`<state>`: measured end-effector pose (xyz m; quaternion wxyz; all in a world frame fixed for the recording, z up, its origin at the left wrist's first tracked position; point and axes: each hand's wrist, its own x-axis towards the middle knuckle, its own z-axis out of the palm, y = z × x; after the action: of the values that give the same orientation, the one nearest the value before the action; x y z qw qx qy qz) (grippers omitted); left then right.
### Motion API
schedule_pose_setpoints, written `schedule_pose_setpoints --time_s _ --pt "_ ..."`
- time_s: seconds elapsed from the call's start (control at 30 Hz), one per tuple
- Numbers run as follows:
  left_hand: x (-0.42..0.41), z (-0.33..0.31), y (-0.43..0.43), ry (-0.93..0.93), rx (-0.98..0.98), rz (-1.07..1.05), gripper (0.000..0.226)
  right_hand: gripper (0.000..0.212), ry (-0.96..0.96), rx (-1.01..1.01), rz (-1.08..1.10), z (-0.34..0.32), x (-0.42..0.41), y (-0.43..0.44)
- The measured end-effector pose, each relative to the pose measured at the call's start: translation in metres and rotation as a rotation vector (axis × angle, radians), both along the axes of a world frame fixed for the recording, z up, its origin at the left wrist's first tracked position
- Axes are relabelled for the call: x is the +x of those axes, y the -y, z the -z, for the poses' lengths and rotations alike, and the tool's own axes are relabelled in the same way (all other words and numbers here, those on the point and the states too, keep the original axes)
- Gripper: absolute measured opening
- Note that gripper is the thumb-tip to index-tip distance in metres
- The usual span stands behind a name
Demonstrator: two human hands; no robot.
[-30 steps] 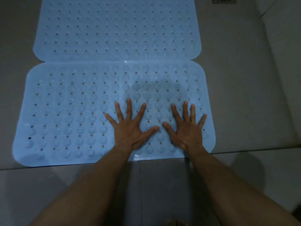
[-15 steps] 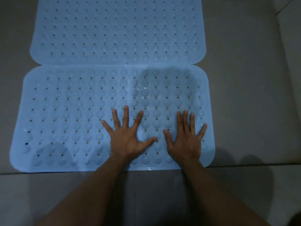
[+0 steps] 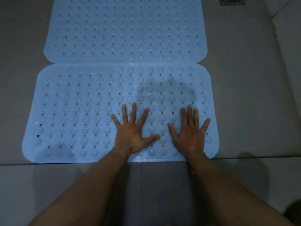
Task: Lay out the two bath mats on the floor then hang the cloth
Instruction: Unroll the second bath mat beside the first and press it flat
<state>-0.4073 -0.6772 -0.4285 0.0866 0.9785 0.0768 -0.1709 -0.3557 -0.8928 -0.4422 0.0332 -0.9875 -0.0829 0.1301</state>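
Here, grey tiled floor (image 3: 252, 95), far drain (image 3: 232, 0), left hand (image 3: 132, 136), right hand (image 3: 189, 137) flat on near mat (image 3: 73, 111), grip released.

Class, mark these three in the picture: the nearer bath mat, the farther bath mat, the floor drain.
nearer bath mat (image 3: 78, 111): head view, bare left half of its surface.
farther bath mat (image 3: 125, 30): head view, middle of its surface.
floor drain (image 3: 232, 0): head view, its grate at the top edge.
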Motion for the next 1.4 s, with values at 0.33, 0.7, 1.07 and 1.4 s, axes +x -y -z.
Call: schedule_pose_setpoints --time_s 0.33,0.7,1.07,1.4 --pt "-0.041 0.012 -0.038 0.129 0.016 -0.202 0.072 0.083 -0.037 0.075 0.093 -0.005 -0.049 -0.074" --pt "-0.042 0.009 -0.037 0.138 0.058 -0.254 0.074 0.088 -0.068 -0.01 0.123 -0.005 -0.056 -0.106" --pt "-0.037 0.001 -0.039 0.039 0.041 -0.277 0.076 0.077 -0.166 0.043 0.097 -0.011 -0.053 -0.1" --pt "0.029 -0.09 -0.063 0.073 -0.064 -0.16 0.064 0.071 -0.263 0.117 0.116 -0.104 0.011 -0.095"
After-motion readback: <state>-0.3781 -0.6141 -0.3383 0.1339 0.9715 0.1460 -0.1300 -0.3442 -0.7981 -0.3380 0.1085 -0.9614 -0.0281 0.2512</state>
